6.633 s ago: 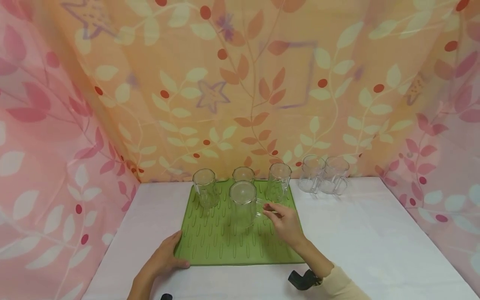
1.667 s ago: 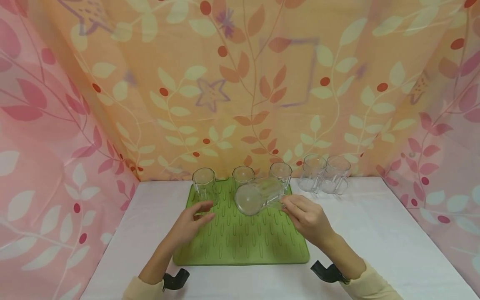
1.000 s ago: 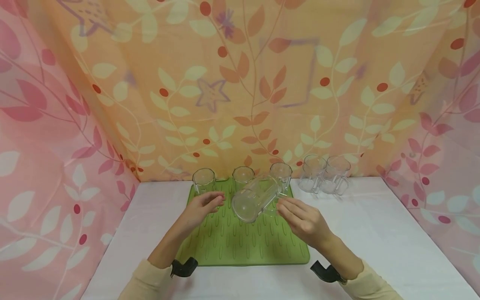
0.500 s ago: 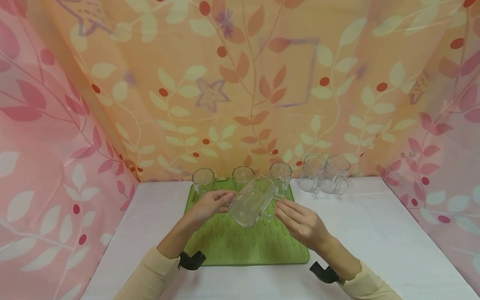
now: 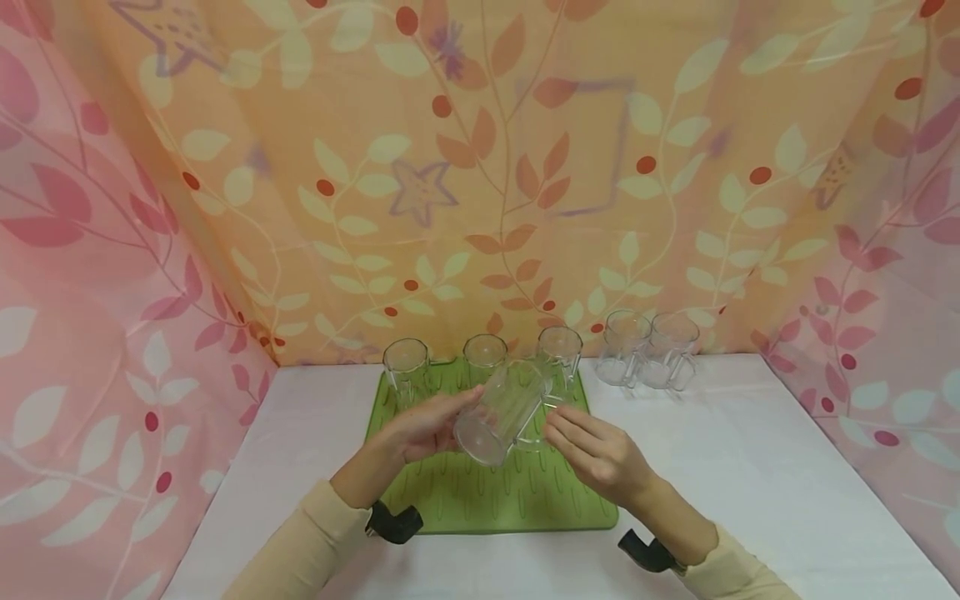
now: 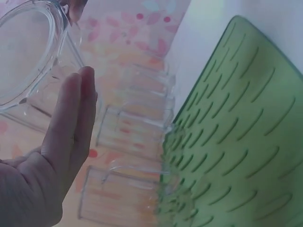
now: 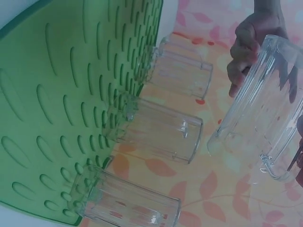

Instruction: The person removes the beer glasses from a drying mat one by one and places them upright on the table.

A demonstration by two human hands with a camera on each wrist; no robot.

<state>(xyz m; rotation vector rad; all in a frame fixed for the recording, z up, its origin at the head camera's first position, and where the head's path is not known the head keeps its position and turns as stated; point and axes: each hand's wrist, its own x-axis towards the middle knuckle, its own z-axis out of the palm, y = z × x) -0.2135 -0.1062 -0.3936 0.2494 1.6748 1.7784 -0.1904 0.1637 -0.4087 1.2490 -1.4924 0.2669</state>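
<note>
A clear glass mug (image 5: 504, 412) is held tilted above the green ribbed mat (image 5: 495, 504), its round base turned down to the left. My right hand (image 5: 596, 450) pinches the mug's handle between thumb and fingers. On the opposite side, my left hand (image 5: 423, 425) holds the mug's body near the base. The left wrist view shows two long fingers (image 6: 75, 109) lying along the glass wall, with the thumb hidden. Behind the held mug, three more glass mugs stand along the mat's back edge: a left one (image 5: 405, 362), a middle one (image 5: 485, 352) and a right one (image 5: 559, 346).
Two further glass mugs, one (image 5: 625, 350) close beside the other (image 5: 671, 354), stand on the white tabletop (image 5: 720, 467) at the back right, off the mat. Flower-patterned cloth (image 5: 330, 250) walls in the back and both sides. A black device sits on each wrist.
The left hand has gone from the mat's left edge to the mug's base end. From roughly vertical, the mug has tipped over; lately its base swung slightly downward. The right hand keeps the handle.
</note>
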